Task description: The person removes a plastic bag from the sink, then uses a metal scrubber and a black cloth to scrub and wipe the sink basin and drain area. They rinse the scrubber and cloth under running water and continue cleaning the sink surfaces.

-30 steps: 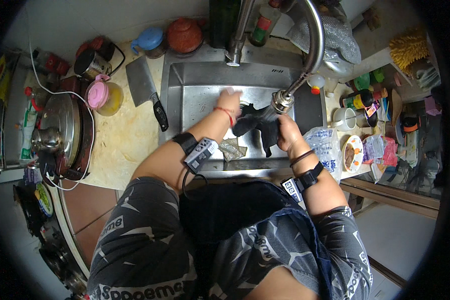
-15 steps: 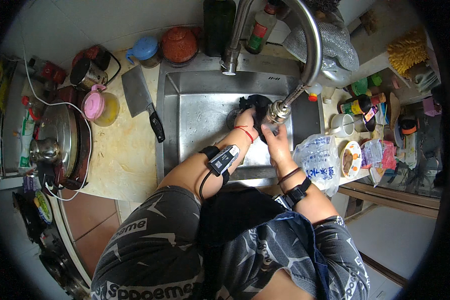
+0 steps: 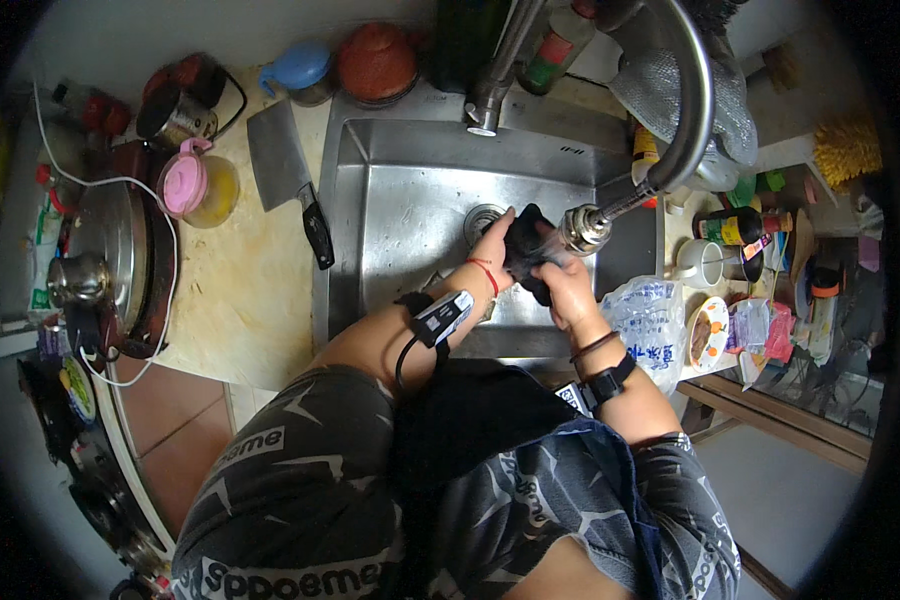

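Note:
Over the steel sink (image 3: 400,190) I hold a dark black thing (image 3: 532,245) with an uneven outline; its kind does not show. My left hand (image 3: 492,256) grips it from the left, its fingers partly hidden behind it. At its lower right edge, my right hand (image 3: 567,288) is closed on it, with the thumb on top. The metal faucet head (image 3: 584,230) hangs just above and to the right of my hands, and a blurred stream of water runs from it onto the black thing. The round drain (image 3: 484,222) shows beside my left fingers.
On the left counter lie a cleaver (image 3: 292,170) and a pink-lidded jar (image 3: 192,188). A clear plastic bag (image 3: 642,325) sits at the sink's right edge, near a plate of food (image 3: 708,328) and a white mug (image 3: 700,262). The curved faucet pipe (image 3: 698,90) arches overhead.
The black thing has come further into sight, lifted and turned between my hands under the water. My right hand has shifted slightly right and down, and the view has moved a little.

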The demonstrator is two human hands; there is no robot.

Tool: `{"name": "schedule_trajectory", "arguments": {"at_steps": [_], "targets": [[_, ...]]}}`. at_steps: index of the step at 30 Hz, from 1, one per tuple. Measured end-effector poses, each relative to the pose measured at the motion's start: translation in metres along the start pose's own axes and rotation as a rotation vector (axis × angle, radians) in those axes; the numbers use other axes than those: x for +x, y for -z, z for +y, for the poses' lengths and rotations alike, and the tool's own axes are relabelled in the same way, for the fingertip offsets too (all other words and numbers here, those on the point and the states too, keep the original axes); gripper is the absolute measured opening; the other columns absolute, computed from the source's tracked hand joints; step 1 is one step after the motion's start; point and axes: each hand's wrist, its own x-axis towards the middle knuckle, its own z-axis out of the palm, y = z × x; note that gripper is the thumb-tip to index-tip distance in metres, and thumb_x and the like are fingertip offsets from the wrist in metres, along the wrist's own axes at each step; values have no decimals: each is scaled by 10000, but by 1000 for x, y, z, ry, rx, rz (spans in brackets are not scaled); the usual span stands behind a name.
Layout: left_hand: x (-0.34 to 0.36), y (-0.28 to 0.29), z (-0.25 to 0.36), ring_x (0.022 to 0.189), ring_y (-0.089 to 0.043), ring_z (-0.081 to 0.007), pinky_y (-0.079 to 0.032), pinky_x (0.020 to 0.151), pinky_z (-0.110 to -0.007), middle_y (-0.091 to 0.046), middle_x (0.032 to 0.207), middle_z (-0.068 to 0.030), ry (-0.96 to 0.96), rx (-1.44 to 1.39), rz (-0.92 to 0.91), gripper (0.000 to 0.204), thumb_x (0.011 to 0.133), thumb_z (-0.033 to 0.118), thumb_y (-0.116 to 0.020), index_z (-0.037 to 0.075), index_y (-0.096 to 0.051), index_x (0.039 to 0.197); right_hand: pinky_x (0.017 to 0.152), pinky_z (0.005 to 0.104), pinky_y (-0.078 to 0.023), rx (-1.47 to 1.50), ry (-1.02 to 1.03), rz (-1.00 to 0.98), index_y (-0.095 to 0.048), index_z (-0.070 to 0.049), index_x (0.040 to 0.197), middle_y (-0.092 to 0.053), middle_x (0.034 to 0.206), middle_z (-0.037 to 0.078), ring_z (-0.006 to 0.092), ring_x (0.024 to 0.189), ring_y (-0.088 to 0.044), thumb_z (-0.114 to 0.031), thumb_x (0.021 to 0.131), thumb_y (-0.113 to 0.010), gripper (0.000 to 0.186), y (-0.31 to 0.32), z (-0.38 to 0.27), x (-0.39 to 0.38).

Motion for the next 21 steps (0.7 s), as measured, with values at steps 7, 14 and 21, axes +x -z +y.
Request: {"name": "schedule_trajectory", "arguments": {"at_steps": [7, 14, 21], "targets": [[15, 1, -30, 890, -624, -289, -494, 779, -388, -654, 973, -114, -19, -210, -285, 254, 930, 288, -478, 81, -620, 965, 773, 298, -470, -545, 225, 98, -649, 16, 982, -665, 896, 77, 147, 849, -601, -164, 873, -633, 211, 0, 3, 13], [-18, -24, -58, 958, -617, -287, -463, 871, -415, -639, 1044, -179, -260, 898, 724, 514, 892, 446, -481, 27, -579, 1174, 694, 326, -512, 63, -236, 232, -626, -55, 996, -655, 860, 59, 173, 757, -616, -171, 914, -587, 147, 37, 41, 45], [-48, -41, -48, 1211, -421, -471, -357, 1034, -472, -380, 1345, -301, -1048, 1672, 260, 622, 823, 357, -651, -6, -466, 1292, 887, 388, -502, 544, -439, -93, -568, -38, 1137, -629, 1075, 135, 266, 989, -610, -299, 946, -475, 336, 31, 17, 18]]}}
